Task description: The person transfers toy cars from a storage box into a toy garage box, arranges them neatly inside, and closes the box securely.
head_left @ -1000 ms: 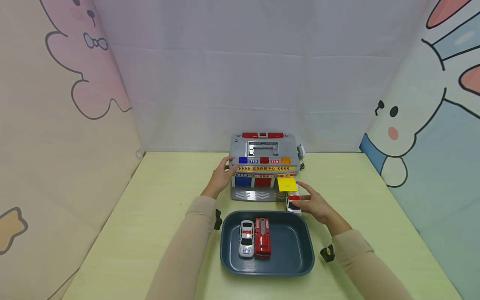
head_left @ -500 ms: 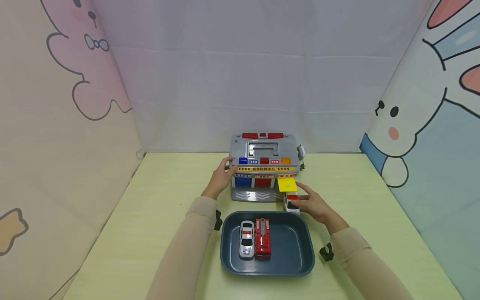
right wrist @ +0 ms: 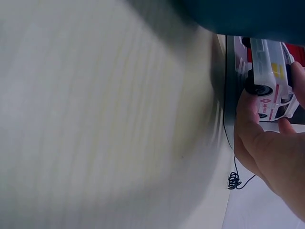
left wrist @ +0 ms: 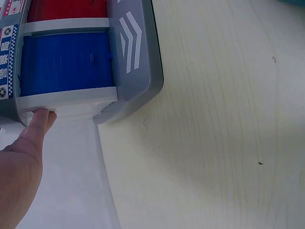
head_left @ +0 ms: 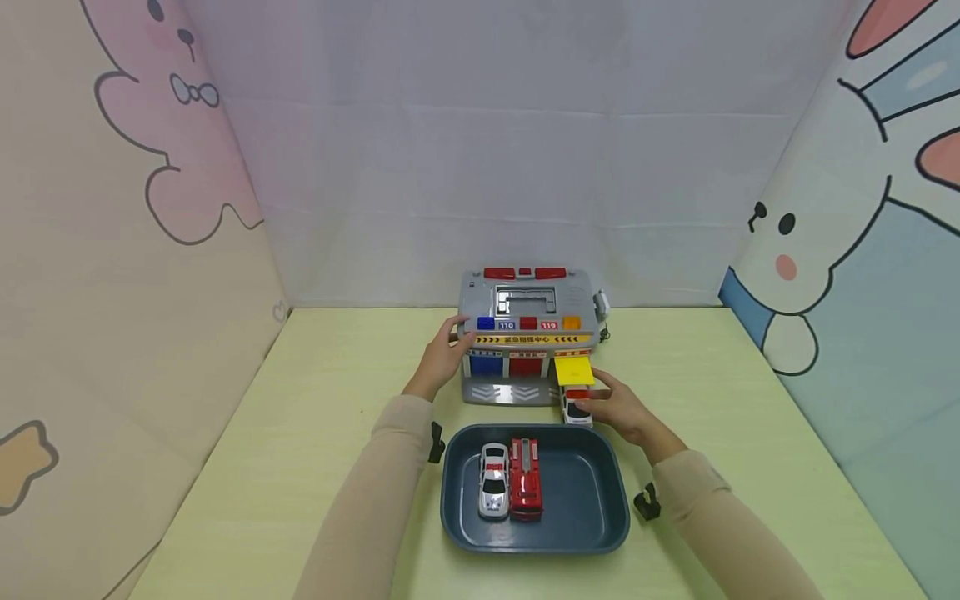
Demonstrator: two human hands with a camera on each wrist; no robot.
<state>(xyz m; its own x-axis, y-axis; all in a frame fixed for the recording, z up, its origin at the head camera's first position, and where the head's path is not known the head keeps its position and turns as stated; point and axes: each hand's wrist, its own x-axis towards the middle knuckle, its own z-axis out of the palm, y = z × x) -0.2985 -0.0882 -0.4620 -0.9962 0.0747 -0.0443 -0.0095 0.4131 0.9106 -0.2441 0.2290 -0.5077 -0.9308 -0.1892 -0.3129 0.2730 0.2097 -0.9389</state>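
A grey toy emergency station [head_left: 528,321] stands at the back of the table, with blue and red doors and a raised yellow flap [head_left: 574,371]. Against its left side rests my left hand [head_left: 441,358]; the left wrist view shows straight fingers [left wrist: 37,126] touching the white side wall. My right hand [head_left: 624,408] grips a white toy ambulance [head_left: 577,410] with a red roof light, its rear end just under the flap. In the right wrist view, fingers and thumb lie on both sides of the ambulance [right wrist: 268,71]. The bay behind the flap is hidden.
A dark blue-grey tray [head_left: 588,533] stands in front of the station, close to the ambulance. In it lie a white toy police car [head_left: 493,481] and a red toy fire engine [head_left: 526,479]. A handset [head_left: 602,303] with a coiled cord hangs on the station's right side.
My right hand has moved slightly left with the ambulance, bringing it more in line with the yellow flap. The left hand and the tray have stayed put.
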